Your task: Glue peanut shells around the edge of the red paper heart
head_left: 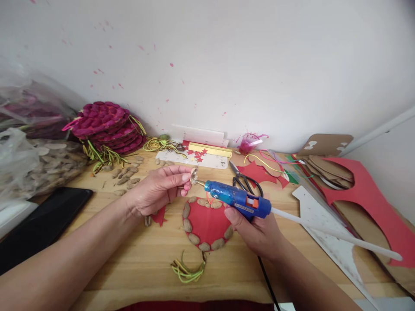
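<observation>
Pinched between the thumb and fingers of my left hand (158, 188) is a peanut shell (193, 176). My right hand (261, 235) is wrapped round a blue glue gun (231, 196), whose metal nozzle points left and meets or nearly meets the shell; I cannot tell which. A long white glue stick (337, 235) sticks out of the gun's back. Below both hands lies a red round card (207, 226) edged with peanut shells, partly hidden by the gun and right hand. A yellow-green string tassel (188, 270) hangs from its near edge.
Loose peanuts (128, 172) and a bag of peanuts (48, 166) are at left, near a black phone-like slab (48, 226). Purple shell-covered discs (108, 127) stand stacked behind. Scissors (244, 179), small red stars (197, 155) and a cup (248, 144) lie farther back. Card scraps (366, 185) fill the right.
</observation>
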Motion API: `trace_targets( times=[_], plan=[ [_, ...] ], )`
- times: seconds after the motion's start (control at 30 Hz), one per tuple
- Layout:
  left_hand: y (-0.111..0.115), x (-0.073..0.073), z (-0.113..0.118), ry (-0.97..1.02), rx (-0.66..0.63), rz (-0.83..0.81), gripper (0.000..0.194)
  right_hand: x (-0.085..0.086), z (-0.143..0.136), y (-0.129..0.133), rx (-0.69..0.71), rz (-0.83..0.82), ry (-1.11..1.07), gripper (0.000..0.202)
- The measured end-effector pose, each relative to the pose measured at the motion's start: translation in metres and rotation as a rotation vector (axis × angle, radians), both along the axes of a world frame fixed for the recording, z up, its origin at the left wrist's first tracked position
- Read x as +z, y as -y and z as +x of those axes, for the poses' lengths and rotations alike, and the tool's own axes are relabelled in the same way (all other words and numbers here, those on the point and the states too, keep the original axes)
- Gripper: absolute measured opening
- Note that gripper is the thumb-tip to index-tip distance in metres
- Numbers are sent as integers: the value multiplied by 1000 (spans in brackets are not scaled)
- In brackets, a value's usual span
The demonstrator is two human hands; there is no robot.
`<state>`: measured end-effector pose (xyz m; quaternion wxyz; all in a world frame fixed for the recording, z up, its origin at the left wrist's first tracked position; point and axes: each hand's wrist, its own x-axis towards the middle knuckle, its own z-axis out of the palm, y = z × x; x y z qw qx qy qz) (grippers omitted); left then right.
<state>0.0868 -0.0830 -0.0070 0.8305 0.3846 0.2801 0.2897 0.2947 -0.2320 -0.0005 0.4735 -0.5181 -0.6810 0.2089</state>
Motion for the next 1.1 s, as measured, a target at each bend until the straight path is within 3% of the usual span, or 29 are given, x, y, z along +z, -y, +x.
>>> trace_targets(
  times=[1.1],
  plan=[
    [0,0,1,40,10,-37,32,2,1,-1,-22,-2,55,21]
  ],
)
